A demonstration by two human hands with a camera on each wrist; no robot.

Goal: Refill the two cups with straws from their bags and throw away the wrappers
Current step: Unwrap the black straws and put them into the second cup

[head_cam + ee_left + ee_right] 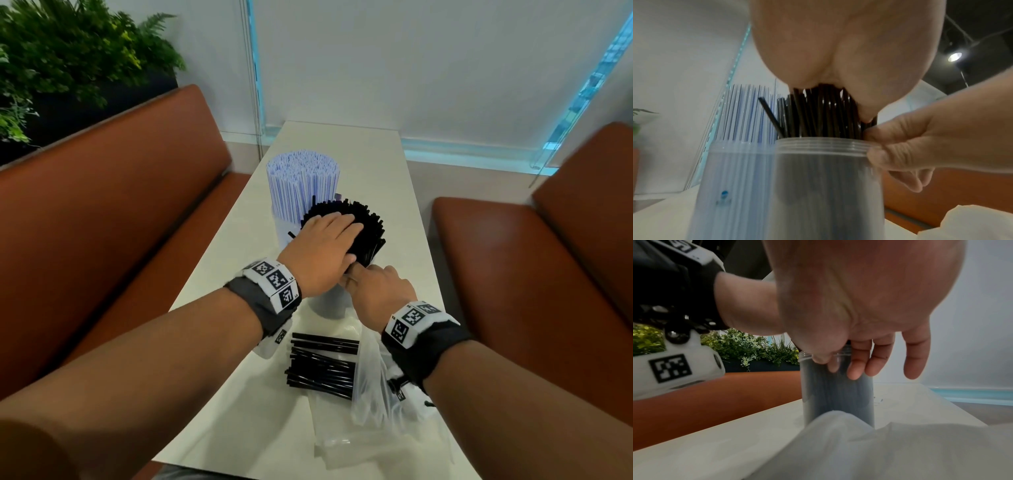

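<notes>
Two clear cups stand in the middle of the white table (370, 164). The far cup (731, 178) is packed with white straws with blue stripes (301, 185). Black straws (368, 228) fill the near cup (828, 178) and fan out above its rim. My left hand (325, 246) lies flat on their tops with straight fingers. My right hand (376, 291) grips the near cup at its rim on the right side; its fingers (859, 366) run down the wall. A small pile of loose black straws (322, 366) lies on the table nearer to me.
Crumpled clear plastic bags (373, 394) lie beside and under the loose straws, below my right wrist. Brown benches (102, 212) flank the narrow table on both sides. Plants (68, 51) stand behind the left bench. A white wall closes the far end.
</notes>
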